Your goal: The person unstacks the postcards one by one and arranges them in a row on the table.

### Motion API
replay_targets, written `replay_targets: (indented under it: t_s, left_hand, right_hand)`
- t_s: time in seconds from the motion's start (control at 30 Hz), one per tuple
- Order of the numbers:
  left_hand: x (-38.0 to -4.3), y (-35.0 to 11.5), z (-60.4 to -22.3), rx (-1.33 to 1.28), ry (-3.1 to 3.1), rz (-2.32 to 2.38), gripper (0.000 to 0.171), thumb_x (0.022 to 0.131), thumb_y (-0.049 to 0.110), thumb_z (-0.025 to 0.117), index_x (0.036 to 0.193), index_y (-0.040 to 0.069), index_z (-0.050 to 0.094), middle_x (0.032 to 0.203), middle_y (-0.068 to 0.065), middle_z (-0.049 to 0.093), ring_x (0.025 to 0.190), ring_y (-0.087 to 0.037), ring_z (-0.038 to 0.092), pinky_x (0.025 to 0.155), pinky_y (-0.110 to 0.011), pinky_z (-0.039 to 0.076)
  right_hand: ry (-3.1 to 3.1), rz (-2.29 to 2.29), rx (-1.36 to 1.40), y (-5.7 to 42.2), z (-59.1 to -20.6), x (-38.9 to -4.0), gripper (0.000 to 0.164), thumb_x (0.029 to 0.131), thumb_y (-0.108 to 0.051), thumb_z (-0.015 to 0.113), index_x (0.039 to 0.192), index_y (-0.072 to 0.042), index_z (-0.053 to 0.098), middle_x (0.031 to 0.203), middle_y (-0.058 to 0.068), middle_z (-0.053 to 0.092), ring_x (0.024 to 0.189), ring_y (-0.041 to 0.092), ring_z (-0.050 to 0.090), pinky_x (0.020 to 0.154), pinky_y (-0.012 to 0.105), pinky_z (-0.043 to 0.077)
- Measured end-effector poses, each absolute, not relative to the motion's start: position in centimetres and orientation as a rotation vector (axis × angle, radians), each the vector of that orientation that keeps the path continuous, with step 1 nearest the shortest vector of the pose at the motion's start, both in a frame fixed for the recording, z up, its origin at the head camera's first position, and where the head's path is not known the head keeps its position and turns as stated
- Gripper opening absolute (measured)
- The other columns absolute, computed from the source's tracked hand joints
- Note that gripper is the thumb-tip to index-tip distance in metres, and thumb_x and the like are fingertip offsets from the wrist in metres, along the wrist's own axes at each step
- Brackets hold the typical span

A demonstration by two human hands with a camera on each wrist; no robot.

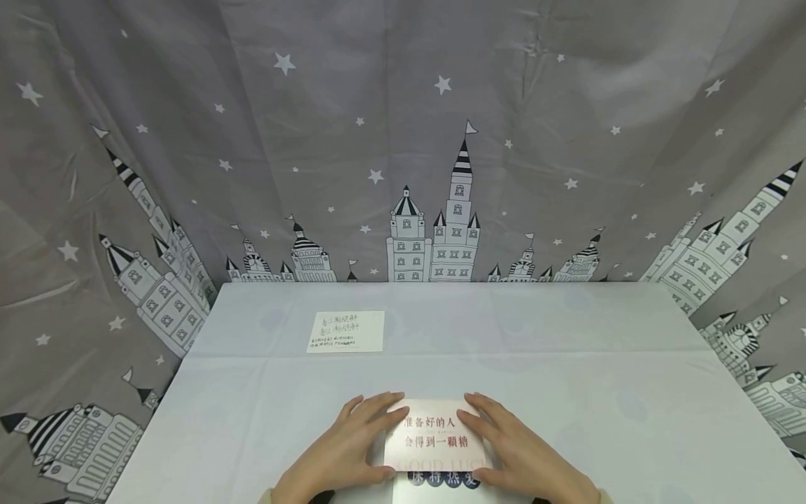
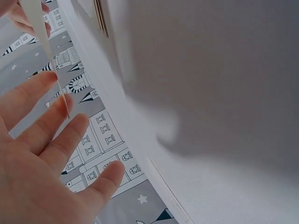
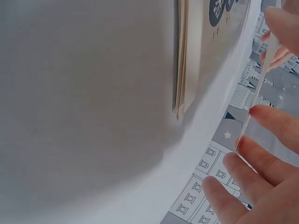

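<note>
A pale pink card (image 1: pixel 434 456) with red Chinese lettering is held up level between both hands. My left hand (image 1: pixel 349 448) grips its left side, thumb at the near edge and fingertips along the far left corner. On the other side my right hand (image 1: pixel 525 451) holds it the same way. Both wrist views show this card (image 3: pixel 272 49) nearly edge-on, above the table, with fingertips against its edge. Beneath it lies a small stack of cards (image 1: pixel 441 493), partly hidden; its top card bears white characters in dark circles.
A white card (image 1: pixel 346 339) with handwritten black lines lies farther back on the left of the white-covered table (image 1: pixel 567 392). Behind the table hangs a grey curtain (image 1: pixel 378 91) printed with stars and castles.
</note>
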State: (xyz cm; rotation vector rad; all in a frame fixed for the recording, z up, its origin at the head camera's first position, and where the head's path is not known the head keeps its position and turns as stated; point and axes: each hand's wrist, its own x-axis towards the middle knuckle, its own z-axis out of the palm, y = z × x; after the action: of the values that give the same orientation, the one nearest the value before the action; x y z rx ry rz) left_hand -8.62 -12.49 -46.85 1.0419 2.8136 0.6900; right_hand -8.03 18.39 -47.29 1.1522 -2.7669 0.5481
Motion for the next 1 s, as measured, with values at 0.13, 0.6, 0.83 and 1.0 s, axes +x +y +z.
replay_targets:
  t_s: [0.13,0.6,0.83,1.0]
  left_hand:
    - [-9.0,-12.5,-46.8,1.034,2.818,0.685,0.079,0.071,0.042,0.080,0.138,0.012,0.052,0.148,-0.005,0.038,0.135,-0.024,0.035,0.107,-0.057,0.027]
    - [-11.3,-12.6,-46.8,1.085,2.809,0.683,0.077,0.072,0.038,0.080,0.139,0.012,0.051,0.149,-0.008,0.038,0.135,-0.026,0.035,0.106,-0.054,0.029]
    - [-12.3,-12.6,-47.0,1.075,2.814,0.638,0.080,0.072,0.039,0.080,0.139,0.008,0.050,0.150,-0.009,0.036,0.136,-0.029,0.034,0.107,-0.054,0.028]
    - [-13.1,-12.7,-47.2,1.063,2.831,0.626,0.082,0.072,0.040,0.080,0.140,0.008,0.048,0.150,-0.009,0.036,0.136,-0.031,0.033,0.107,-0.055,0.027]
  right_hand:
    - [-2.735,0.514,1.151,18.2,-47.3,-8.6,0.077,0.069,-0.037,0.081,0.133,-0.005,0.054,0.143,0.015,0.042,0.127,0.031,0.044,0.096,0.044,0.046]
    - [-2.827,0.531,1.140,18.0,-46.8,-10.4,0.076,0.073,-0.033,0.081,0.136,-0.002,0.050,0.144,0.020,0.039,0.129,0.036,0.041,0.100,0.047,0.042]
    - [-2.876,0.555,1.143,17.7,-46.6,-11.4,0.074,0.076,-0.032,0.079,0.136,0.000,0.050,0.144,0.021,0.039,0.130,0.038,0.040,0.101,0.048,0.040]
    - [-2.858,0.537,1.162,17.6,-46.6,-12.4,0.075,0.074,-0.031,0.080,0.135,0.002,0.050,0.142,0.023,0.040,0.128,0.039,0.041,0.102,0.048,0.040]
